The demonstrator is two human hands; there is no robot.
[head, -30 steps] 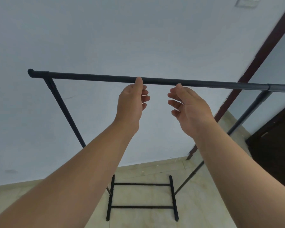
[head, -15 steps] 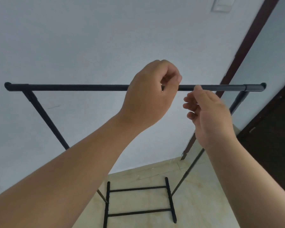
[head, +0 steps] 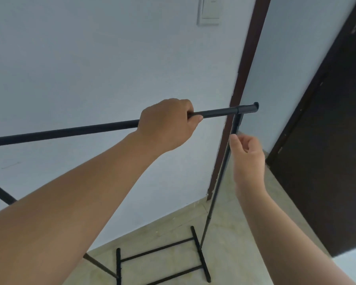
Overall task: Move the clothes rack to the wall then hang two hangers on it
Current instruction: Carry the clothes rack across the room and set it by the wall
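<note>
The black metal clothes rack stands in front of a pale wall, its top bar slanting up to the right. My left hand is closed around that top bar, right of its middle. My right hand hovers beside the rack's right upright pole, fingers loosely curled and apart, thumb close to the pole, holding nothing. The rack's base bars rest on the tiled floor. No hangers are in view.
The pale wall is right behind the rack, with a light switch high up. A brown door frame and a dark door stand to the right. Beige floor tiles lie below.
My left hand has closed fully around the top bar. My right hand dropped from the bar to beside the right upright. The view swung, so the rack now sits further left and tilted.
</note>
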